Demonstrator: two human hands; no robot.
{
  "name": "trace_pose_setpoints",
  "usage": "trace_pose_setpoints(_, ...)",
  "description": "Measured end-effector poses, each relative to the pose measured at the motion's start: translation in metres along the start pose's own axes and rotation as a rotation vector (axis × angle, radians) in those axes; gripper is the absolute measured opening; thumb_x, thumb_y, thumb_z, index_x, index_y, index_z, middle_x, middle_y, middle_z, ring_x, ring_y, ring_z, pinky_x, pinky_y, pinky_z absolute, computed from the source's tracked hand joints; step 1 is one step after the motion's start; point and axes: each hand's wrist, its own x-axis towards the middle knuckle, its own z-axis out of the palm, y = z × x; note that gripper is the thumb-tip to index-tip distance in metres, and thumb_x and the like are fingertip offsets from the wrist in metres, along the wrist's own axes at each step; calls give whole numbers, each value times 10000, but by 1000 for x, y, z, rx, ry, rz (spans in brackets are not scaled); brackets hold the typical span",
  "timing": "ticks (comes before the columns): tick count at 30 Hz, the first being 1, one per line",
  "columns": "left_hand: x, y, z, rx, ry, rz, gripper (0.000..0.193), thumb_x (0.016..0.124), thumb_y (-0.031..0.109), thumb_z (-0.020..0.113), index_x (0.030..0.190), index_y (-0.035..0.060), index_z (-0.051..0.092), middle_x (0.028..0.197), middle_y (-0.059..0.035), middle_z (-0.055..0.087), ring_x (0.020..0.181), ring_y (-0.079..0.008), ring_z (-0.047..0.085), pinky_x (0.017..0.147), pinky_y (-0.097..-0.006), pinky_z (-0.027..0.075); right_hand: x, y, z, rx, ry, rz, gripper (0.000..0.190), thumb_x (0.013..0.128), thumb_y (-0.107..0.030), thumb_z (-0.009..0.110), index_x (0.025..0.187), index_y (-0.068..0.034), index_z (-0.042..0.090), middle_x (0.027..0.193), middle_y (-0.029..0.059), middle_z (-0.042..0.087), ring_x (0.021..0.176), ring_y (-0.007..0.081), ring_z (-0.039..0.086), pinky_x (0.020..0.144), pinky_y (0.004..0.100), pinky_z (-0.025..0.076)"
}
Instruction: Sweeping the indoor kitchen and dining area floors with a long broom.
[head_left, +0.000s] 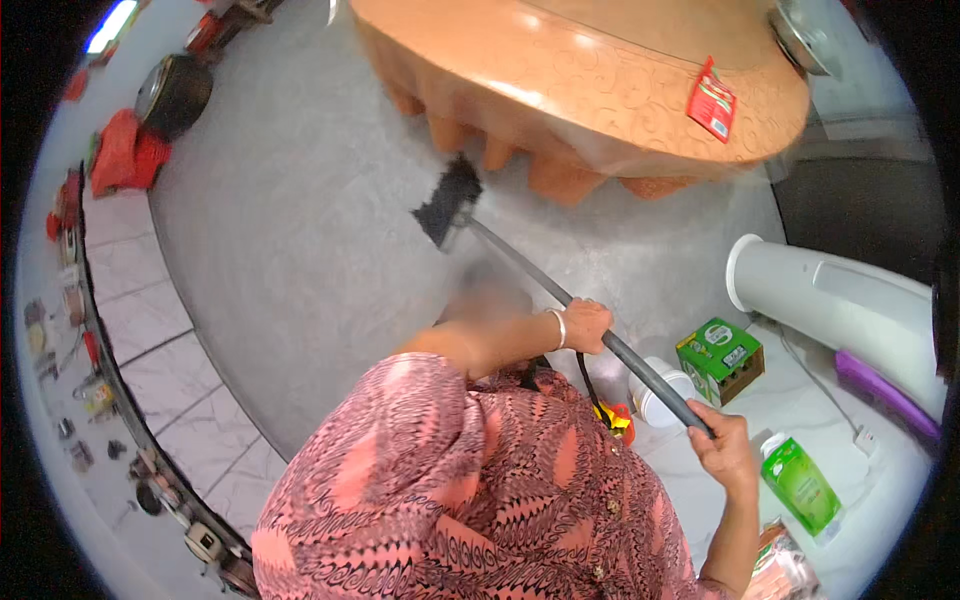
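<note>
A broom with a grey handle (538, 276) runs diagonally in front of me. Its black bristle head (451, 201) is on the grey floor (292, 187), close to the hanging edge of an orange tablecloth (551, 176). Partway down the handle, my left hand (589, 325) is closed around it; a white bangle circles that wrist. My right hand (721, 444) grips the top end of the handle. Behind the handle stands a white tub (661, 394), partly covered by it.
On the covered table (600, 112) lies a red packet (712, 101). At right are a white cylindrical appliance (832, 292), a green box (720, 356), a green-labelled container (801, 484) and a purple object (885, 401). A black round container (176, 97) and red cloth (124, 154) sit at left.
</note>
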Motion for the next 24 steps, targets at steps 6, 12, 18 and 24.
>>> trace_pose_setpoints(6, -22, -8, 6, -126, 37, -124, 242, 643, 157, 631, 835, 14, 671, 908, -185, 642, 958, -370, 605, 693, -548, 501, 8, -3, 28, -57, -3, -20, 350, 749, 15, 628, 1096, 60, 627, 814, 150, 675, 663, 156, 611, 624, 301, 493)
trace_pose_setpoints(12, -82, -101, -42, -53, 10, -326, 215, 673, 99, 609, 866, 35, 676, 1035, -157, 608, 1041, -352, 564, 784, -576, 474, 83, -57, 94, 199, -48, 223, 364, 742, 4, 641, 1105, 33, 637, 877, 120, 671, 672, 120, 576, 627, 262, 477)
trace_pose_setpoints(18, -174, -269, -164, 230, 195, -700, 213, 734, 177, 681, 937, 113, 680, 1076, -94, 608, 1089, -301, 533, 852, -497, 453, 219, -190, 212, 142, -160, -132, 408, 820, -52, 600, 1224, 6, 574, 720, 22, 554, 644, 102, 484, 579, 259, 426)
trace_pose_setpoints(24, -208, -250, -218, 228, 265, -476, 245, 687, 117, 652, 929, 77, 663, 1046, -112, 601, 1044, -321, 532, 840, -455, 463, 195, -232, 197, 222, -128, -26, 399, 864, -65, 598, 1259, -14, 562, 748, -30, 544, 652, 64, 458, 582, 217, 404)
